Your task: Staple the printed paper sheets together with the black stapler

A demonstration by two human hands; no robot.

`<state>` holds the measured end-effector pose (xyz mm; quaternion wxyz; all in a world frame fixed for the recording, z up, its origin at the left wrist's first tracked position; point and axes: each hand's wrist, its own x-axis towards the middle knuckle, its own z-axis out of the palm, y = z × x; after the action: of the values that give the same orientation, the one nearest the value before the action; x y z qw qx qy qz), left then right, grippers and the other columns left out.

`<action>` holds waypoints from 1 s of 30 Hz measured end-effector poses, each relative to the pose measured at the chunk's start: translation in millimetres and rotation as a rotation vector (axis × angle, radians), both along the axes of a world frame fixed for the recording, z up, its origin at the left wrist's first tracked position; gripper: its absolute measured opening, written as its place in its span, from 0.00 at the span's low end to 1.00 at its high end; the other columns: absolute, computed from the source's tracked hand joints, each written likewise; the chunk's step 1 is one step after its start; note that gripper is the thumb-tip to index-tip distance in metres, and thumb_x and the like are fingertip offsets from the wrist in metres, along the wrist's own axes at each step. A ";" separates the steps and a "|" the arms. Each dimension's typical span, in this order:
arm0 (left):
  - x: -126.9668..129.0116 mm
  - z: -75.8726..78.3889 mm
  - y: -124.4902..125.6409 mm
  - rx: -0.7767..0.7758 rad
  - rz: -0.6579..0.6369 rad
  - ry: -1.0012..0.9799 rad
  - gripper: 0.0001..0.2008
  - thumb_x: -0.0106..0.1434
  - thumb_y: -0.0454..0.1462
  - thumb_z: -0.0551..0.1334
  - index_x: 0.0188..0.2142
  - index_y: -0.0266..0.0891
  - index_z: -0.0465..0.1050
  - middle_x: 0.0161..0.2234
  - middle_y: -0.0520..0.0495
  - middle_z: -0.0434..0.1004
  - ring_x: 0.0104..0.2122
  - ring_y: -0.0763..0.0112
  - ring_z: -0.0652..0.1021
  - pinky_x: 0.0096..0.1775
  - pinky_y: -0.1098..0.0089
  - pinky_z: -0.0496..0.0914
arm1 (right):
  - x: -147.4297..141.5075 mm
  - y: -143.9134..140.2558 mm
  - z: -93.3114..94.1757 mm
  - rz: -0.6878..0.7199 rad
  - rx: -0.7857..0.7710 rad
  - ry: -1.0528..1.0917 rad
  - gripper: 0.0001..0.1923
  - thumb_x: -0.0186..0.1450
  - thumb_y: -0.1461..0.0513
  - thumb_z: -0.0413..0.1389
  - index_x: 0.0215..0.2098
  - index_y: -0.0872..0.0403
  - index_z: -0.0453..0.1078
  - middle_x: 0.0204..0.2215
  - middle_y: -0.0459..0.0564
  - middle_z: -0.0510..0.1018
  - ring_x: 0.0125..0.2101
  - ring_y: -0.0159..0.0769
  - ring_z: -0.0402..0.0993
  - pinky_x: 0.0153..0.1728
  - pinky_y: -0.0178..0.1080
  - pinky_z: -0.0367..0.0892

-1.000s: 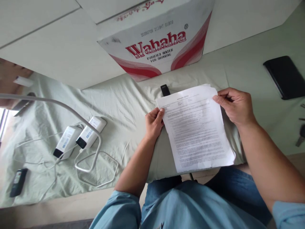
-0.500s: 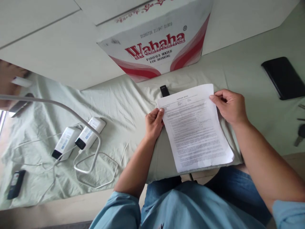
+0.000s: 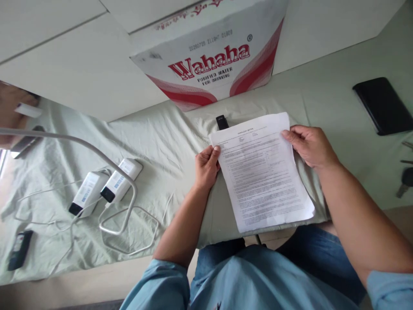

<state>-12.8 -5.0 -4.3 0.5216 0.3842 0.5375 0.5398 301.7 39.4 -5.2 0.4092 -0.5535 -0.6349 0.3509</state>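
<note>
Table (image 3: 338,99) under pale cloth, open room right of papers. Box (image 3: 209,64) at far edge. Papers (image 3: 261,172) near front edge, left hand (image 3: 206,165) pinching left edge, right hand (image 3: 309,146) gripping top right corner. Black stick (image 3: 222,122) touching top edge.

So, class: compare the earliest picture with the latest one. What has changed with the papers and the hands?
The sheets fanned out behind the papers at the top right are now squared into one neat stack. The right hand slid slightly down along the edge. The left hand still grips the left edge; the box and phone stayed put.
</note>
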 end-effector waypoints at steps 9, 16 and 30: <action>2.3 5.0 -3.2 -0.036 -0.010 -0.149 0.30 0.53 0.62 0.81 0.31 0.39 0.80 0.23 0.48 0.79 0.23 0.65 0.81 0.24 0.69 0.74 | -18.0 -20.1 6.8 -0.057 -0.008 0.133 0.27 0.71 0.38 0.64 0.27 0.46 0.70 0.21 0.43 0.67 0.23 0.38 0.66 0.24 0.43 0.62; 9.8 8.2 -5.1 -0.026 0.188 -0.219 0.28 0.48 0.56 0.85 0.37 0.39 0.86 0.33 0.43 0.89 0.42 0.50 0.91 0.43 0.59 0.87 | -35.6 -33.6 16.7 0.171 -0.256 0.485 0.26 0.68 0.35 0.67 0.48 0.43 0.81 0.37 0.48 0.86 0.39 0.47 0.85 0.41 0.48 0.81; -5.4 -12.5 17.0 0.065 0.525 -0.323 0.33 0.58 0.53 0.82 0.58 0.45 0.81 0.65 0.40 0.84 0.73 0.47 0.76 0.70 0.53 0.77 | -18.3 -34.4 12.9 0.329 -0.445 0.682 0.40 0.56 0.35 0.76 0.58 0.45 0.83 0.51 0.54 0.91 0.56 0.56 0.87 0.57 0.56 0.84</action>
<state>-18.2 12.0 -16.8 0.4307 0.1579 0.5110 0.7270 283.5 5.0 7.7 0.4050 -0.3720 -0.4521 0.7023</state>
